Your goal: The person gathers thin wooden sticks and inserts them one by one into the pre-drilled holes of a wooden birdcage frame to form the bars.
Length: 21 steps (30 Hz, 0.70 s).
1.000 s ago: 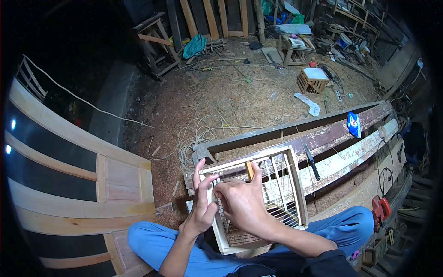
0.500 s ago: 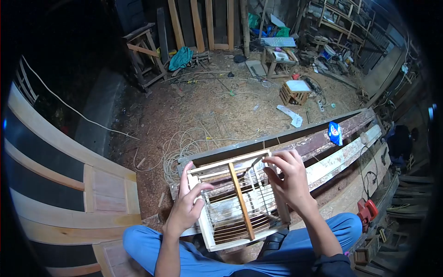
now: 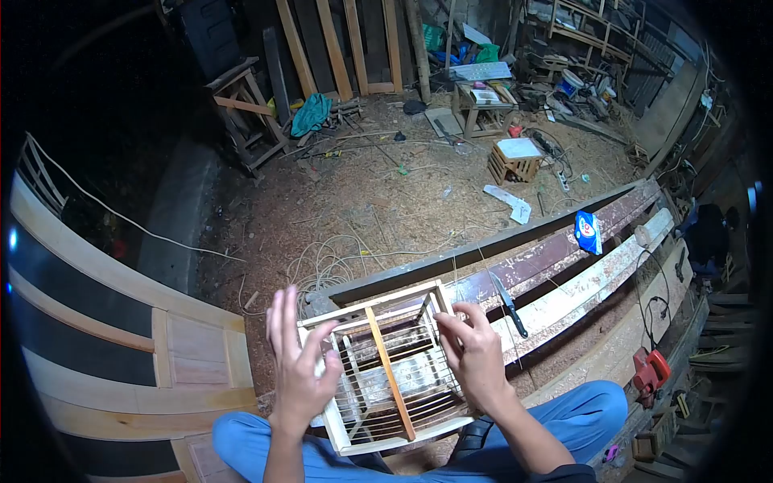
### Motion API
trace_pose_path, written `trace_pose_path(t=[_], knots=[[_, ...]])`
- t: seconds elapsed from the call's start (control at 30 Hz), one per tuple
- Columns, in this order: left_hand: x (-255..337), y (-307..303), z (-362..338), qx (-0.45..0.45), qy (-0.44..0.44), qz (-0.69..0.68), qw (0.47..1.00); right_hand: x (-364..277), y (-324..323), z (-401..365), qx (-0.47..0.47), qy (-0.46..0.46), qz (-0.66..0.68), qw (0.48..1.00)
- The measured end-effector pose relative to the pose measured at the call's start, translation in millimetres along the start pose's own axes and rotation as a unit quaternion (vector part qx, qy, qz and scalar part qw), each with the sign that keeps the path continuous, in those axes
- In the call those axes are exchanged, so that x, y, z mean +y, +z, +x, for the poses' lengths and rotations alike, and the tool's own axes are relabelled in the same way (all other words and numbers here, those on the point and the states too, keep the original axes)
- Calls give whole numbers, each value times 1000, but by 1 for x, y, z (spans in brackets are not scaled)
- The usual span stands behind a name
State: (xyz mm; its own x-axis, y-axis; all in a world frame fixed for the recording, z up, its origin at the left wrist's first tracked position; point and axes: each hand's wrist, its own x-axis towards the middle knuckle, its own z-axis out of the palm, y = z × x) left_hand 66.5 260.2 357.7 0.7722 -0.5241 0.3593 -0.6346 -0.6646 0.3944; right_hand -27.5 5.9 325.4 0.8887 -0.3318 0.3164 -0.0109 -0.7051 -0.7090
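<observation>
The cage [image 3: 390, 378] is pale, unpainted matt wood; at two o'clock from it lies a rough, paint-flaked plank [image 3: 588, 280].

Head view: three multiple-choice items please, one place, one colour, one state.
1. Where is the knife relative to the wooden cage? A inside it; B on the beam to its right; C under it.
2. The packet on the beam is mostly: A red; B green; C blue.
3. The left hand is: A open, fingers spread; B a fist; C holding the knife.
B, knife lies across the beam; C, blue wrapper; A, fingers fan beside the cage.
</observation>
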Motion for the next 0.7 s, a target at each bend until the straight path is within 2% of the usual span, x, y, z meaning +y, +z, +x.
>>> trace_pose_path(t=[0.03,0.07,0.17,0.2,0.27,0.37,0.43,0.5,0.53,0.63,0.7], knots=[[11,0,10,24,36,21,999,-1,1,0,5,10,13,1000],[28,0,23,4,89,27,996,0,2,0,3,9,18,1000],[59,22,49,-87,156,-18,984,4,4,0,36,17,43,998],[59,29,52,-85,154,-14,984,6,6,0,41,17,57,997],[60,40,58,-184,161,-31,969,5,5,2,48,19,78,996],[64,44,53,-151,139,-20,979,3,2,5,32,64,117,991],[62,50,49,-143,135,-12,980,8,5,4,41,34,122,991],[61,53,46,-116,117,-37,986,6,1,6,13,88,175,981],[61,55,44,-113,111,-41,987,9,3,6,18,59,164,985],[61,58,42,-119,95,-34,988,5,1,5,0,97,185,978],[61,59,44,-109,81,-47,990,9,7,2,17,81,189,978]])
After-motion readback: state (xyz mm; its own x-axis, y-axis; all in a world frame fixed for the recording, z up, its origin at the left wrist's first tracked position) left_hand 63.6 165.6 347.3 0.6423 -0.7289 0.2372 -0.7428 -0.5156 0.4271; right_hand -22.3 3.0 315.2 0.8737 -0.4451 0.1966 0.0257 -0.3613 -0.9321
